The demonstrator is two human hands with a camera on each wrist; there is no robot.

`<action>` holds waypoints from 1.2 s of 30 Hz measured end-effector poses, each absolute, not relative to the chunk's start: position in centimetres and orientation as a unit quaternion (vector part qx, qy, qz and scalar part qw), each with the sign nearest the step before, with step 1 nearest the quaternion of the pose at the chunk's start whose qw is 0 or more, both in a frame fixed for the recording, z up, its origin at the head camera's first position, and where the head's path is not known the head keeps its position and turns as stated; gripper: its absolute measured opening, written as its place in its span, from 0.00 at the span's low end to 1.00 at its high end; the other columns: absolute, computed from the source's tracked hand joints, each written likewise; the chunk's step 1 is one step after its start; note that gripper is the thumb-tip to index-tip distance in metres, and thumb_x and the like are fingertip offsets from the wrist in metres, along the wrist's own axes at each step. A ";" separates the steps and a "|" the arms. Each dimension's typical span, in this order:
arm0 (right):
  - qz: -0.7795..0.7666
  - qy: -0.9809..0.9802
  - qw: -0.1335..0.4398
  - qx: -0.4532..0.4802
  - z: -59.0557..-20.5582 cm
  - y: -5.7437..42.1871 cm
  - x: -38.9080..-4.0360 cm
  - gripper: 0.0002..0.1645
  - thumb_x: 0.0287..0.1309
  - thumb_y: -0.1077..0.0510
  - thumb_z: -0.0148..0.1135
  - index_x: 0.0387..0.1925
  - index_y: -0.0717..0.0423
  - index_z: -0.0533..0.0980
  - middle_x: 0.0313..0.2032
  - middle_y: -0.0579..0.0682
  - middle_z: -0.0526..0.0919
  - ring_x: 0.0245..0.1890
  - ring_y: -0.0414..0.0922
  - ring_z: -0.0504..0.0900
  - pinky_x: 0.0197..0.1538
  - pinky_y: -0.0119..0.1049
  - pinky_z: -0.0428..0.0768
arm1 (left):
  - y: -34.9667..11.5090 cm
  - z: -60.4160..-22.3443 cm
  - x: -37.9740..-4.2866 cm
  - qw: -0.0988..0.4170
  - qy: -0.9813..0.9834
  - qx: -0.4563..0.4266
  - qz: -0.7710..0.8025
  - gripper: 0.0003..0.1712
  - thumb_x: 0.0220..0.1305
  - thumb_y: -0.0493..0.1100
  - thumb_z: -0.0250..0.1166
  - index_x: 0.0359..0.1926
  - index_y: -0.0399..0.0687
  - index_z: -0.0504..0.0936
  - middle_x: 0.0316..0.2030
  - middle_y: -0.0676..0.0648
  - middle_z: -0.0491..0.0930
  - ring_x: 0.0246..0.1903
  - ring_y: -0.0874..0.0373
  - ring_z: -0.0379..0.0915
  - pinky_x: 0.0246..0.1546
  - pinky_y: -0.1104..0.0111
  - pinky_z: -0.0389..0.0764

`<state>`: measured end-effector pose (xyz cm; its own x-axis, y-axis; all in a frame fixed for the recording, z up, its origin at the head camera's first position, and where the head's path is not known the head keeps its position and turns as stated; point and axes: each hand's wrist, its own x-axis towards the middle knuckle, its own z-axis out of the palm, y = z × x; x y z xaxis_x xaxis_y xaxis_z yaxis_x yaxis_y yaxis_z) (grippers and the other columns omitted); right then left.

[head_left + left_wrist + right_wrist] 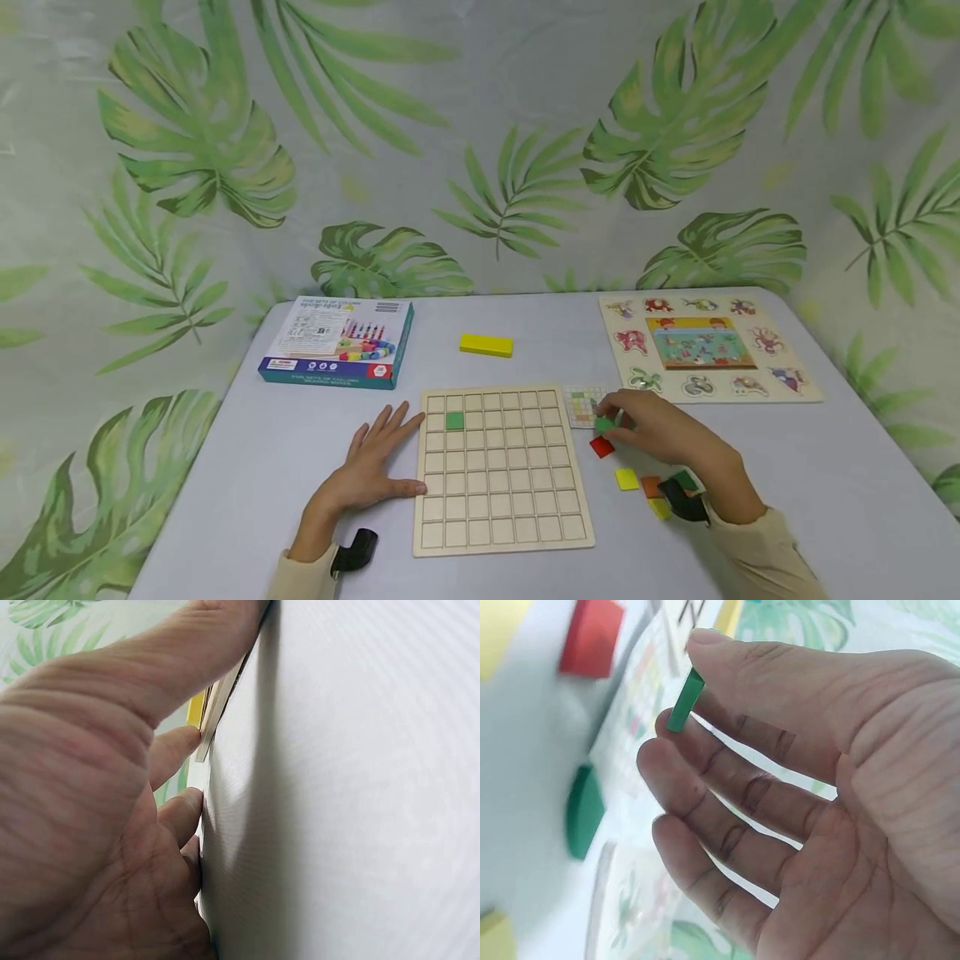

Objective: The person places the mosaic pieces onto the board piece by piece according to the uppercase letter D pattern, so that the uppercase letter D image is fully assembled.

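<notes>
A pale wooden grid board (498, 481) lies in the middle of the table, with one green tile (454, 421) seated in a cell near its upper left. My left hand (366, 468) rests with fingers spread, its thumb and a fingertip at the board's left edge. Right of the board, my right hand (663, 427) pinches a green square tile (685, 701) between thumb and fingertips. That hand is over a small printed pattern card (579, 407), partly covering it. A red tile (602, 447) lies just below, and another green tile (583, 811) shows in the right wrist view.
Near the right wrist lie a yellow tile (626, 479), an orange tile (650, 487) and other tiles, partly covered by the wrist camera. A toy box (330, 343) sits at back left, a yellow block (486, 345) at back centre, a sea-animal puzzle board (772, 387) at back right.
</notes>
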<state>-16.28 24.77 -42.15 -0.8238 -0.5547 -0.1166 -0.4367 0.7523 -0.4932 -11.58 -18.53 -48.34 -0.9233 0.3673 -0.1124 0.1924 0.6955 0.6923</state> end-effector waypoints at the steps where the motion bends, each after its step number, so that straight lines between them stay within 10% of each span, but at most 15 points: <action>1: -0.228 0.926 0.126 -0.272 -42.0 24.5 -16.4 0.14 0.62 0.60 0.67 0.48 0.58 0.79 0.45 0.49 0.84 0.38 0.39 0.80 0.41 0.37 0.81 | -18.5 -48.3 -11.6 0.122 0.912 0.152 0.360 0.60 0.47 0.56 0.80 0.77 0.51 0.59 0.80 0.40 0.43 0.79 0.37 0.27 0.73 0.38 0.27; 36: -0.237 0.906 0.115 -0.332 -40.3 15.2 -18.1 0.14 0.64 0.57 0.67 0.49 0.57 0.80 0.44 0.48 0.84 0.42 0.45 0.82 0.45 0.37 0.81 | -18.6 -48.6 -11.5 0.116 0.912 0.153 0.363 0.60 0.46 0.57 0.79 0.77 0.52 0.59 0.80 0.40 0.44 0.79 0.37 0.29 0.73 0.38 0.28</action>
<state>-18.07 15.19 -40.31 -0.7537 -0.6553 -0.0501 -0.5467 0.6674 -0.5057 -11.54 -18.56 -48.58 -0.9264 0.3631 -0.0997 0.1956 0.6902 0.6967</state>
